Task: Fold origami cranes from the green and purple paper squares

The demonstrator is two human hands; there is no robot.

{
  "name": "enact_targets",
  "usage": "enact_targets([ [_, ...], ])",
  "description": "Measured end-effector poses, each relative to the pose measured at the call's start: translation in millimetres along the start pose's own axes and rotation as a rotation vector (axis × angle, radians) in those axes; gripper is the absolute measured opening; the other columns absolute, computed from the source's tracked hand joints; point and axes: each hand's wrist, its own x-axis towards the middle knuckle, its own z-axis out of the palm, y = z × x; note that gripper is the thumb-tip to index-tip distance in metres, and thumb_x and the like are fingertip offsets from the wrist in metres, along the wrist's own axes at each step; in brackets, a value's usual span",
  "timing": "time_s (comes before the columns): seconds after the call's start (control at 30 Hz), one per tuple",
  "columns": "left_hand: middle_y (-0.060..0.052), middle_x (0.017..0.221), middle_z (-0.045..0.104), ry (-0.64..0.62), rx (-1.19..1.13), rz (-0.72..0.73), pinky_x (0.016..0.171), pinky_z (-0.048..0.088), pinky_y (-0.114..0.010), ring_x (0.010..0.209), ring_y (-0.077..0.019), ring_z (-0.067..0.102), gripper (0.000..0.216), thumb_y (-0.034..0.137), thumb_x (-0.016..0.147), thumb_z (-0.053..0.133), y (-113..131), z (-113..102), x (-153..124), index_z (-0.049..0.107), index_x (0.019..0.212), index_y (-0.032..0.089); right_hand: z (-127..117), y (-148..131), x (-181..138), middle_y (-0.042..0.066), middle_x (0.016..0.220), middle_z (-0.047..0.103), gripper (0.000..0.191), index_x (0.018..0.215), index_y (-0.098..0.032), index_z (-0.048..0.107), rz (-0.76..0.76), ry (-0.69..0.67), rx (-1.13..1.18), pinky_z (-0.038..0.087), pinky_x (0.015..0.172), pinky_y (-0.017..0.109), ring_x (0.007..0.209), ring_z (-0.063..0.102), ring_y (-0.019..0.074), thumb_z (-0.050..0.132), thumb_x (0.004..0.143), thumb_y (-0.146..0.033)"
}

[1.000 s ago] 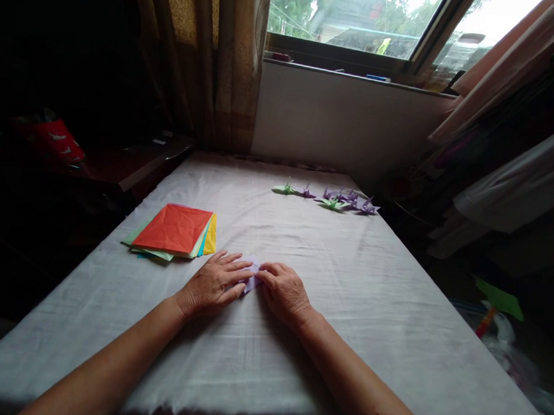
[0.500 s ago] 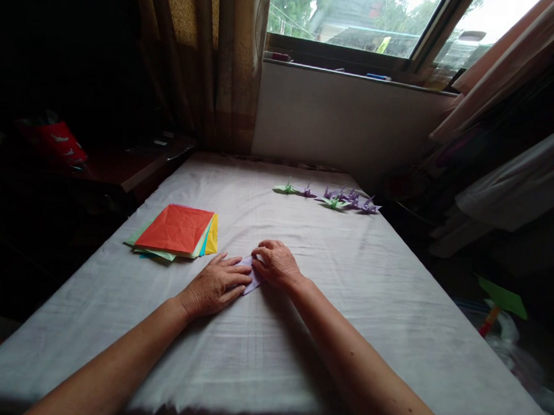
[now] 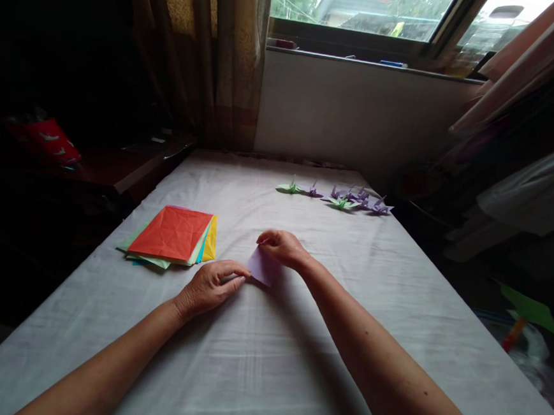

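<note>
Clock read from the purple paper (image 3: 261, 273), 12 toward the window (image 3: 364, 6). Paper sits near mid-desk (image 3: 225, 382), between both hands, over a rumpled white cloth (image 3: 441, 310). Right hand (image 3: 261, 239) at 1 o'clock: fingers curled nearly closed, pinching the paper's far corner. Left hand (image 3: 245, 276) at 8 to 9: loosely cupped, thumb and forefinger tips close together at the near-left corner; touching, but whether it grips, cannot tell. Stack (image 3: 169, 232) of coloured sheets at 10, just beyond the left hand; cranes (image 3: 361, 200), green and purple, at 1 to 2, well apart. Risks, my judgement: if the left fingertips slip, the paper could swivel about the right pinch and skew; uneven pull could tear or crumple a corner; soft cloth wrinkles could leave stray creases; a left-hand drift toward 10 could nudge the stack. Cranes seem safe at that remove.
</note>
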Motion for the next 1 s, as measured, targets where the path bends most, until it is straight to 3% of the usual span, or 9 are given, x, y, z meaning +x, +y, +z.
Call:
enact_targets([
  [0.13, -0.004, 0.100, 0.075, -0.018, 0.073, 0.019, 0.086, 0.055, -0.029, 0.093, -0.0172, 0.070, 0.022, 0.024, 0.089, 0.053, -2, 1, 13, 0.071, 0.100, 0.022, -11, 11, 26, 0.002, 0.087, 0.075, 0.021, 0.095, -0.019, 0.075, -0.049, -0.073, 0.043, 0.049, 0.067, 0.020, 0.079, 0.069, 0.0134, 0.060, 0.082, -0.013],
  [0.23, -0.005, 0.113, 0.072, -0.033, 0.218, 0.106, 0.098, 0.050, -0.037, 0.108, -0.0202, 0.065, 0.023, 0.024, 0.090, 0.054, -5, 3, 23, 0.070, 0.107, 0.023, -11, 13, 40, 0.001, 0.083, 0.076, 0.019, 0.090, -0.019, 0.077, -0.115, -0.169, 0.075, 0.049, 0.066, 0.019, 0.076, 0.069, 0.0133, 0.062, 0.081, -0.012],
  [0.43, -0.005, 0.133, 0.062, -0.267, 0.489, 0.193, 0.116, 0.028, -0.050, 0.130, -0.0264, 0.049, 0.036, 0.031, 0.093, 0.053, -4, 10, 35, 0.060, 0.127, 0.026, 1, 9, 53, 0.000, 0.089, 0.077, 0.019, 0.094, -0.019, 0.077, -0.187, -0.237, 0.129, 0.051, 0.074, 0.020, 0.083, 0.071, 0.0136, 0.062, 0.084, -0.013],
  [0.5, -0.006, 0.138, 0.058, -0.300, 0.530, 0.147, 0.118, 0.020, -0.055, 0.134, -0.0298, 0.044, 0.040, 0.035, 0.093, 0.053, -5, 12, 34, 0.057, 0.132, 0.027, 3, 10, 48, 0.004, 0.103, 0.076, 0.023, 0.104, -0.019, 0.074, -0.169, -0.125, 0.124, 0.052, 0.083, 0.023, 0.093, 0.070, 0.0151, 0.057, 0.088, -0.016],
  [0.6, -0.006, 0.141, 0.056, -0.325, 0.529, 0.124, 0.118, 0.012, -0.059, 0.139, -0.0318, 0.038, 0.042, 0.037, 0.093, 0.052, -9, 13, 32, 0.054, 0.134, 0.028, 7, 15, 24, 0.006, 0.119, 0.070, 0.032, 0.119, -0.020, 0.066, -0.136, 0.268, 0.062, 0.048, 0.097, 0.029, 0.109, 0.065, 0.0164, 0.047, 0.094, -0.019],
  [0.63, -0.006, 0.141, 0.056, -0.329, 0.517, 0.121, 0.117, 0.010, -0.060, 0.140, -0.0317, 0.037, 0.042, 0.037, 0.094, 0.052, -11, 13, 31, 0.054, 0.135, 0.029, 9, 17, 12, 0.007, 0.124, 0.067, 0.035, 0.125, -0.020, 0.063, -0.172, 0.308, 0.023, 0.046, 0.101, 0.032, 0.116, 0.061, 0.0172, 0.045, 0.096, -0.021],
  [0.77, -0.004, 0.137, 0.060, -0.319, 0.424, 0.050, 0.116, 0.011, -0.062, 0.139, -0.0284, 0.039, 0.034, 0.034, 0.098, 0.044, -16, 11, 35, 0.058, 0.129, 0.030, 19, 24, -33, 0.012, 0.148, 0.047, 0.048, 0.142, -0.016, 0.047, -0.280, 0.119, -0.247, 0.027, 0.116, 0.050, 0.142, 0.034, 0.0264, 0.043, 0.098, -0.034],
  [0.87, -0.006, 0.134, 0.063, -0.265, 0.365, -0.027, 0.116, 0.018, -0.057, 0.133, -0.0246, 0.048, 0.034, 0.034, 0.100, 0.039, -18, 11, 39, 0.062, 0.124, 0.027, 21, 30, -53, 0.013, 0.155, 0.032, 0.058, 0.149, -0.015, 0.037, -0.282, -0.032, -0.383, 0.020, 0.118, 0.055, 0.146, 0.026, 0.0283, 0.043, 0.098, -0.044],
  [1.0, -0.009, 0.135, 0.061, -0.247, 0.425, -0.019, 0.116, 0.020, -0.055, 0.130, -0.0246, 0.051, 0.035, 0.036, 0.097, 0.046, -18, 11, 39, 0.060, 0.126, 0.024, 12, 41, -66, 0.012, 0.156, 0.029, 0.062, 0.150, -0.017, 0.033, -0.268, -0.083, -0.451, 0.019, 0.117, 0.057, 0.145, 0.026, 0.0296, 0.043, 0.098, -0.048],
])
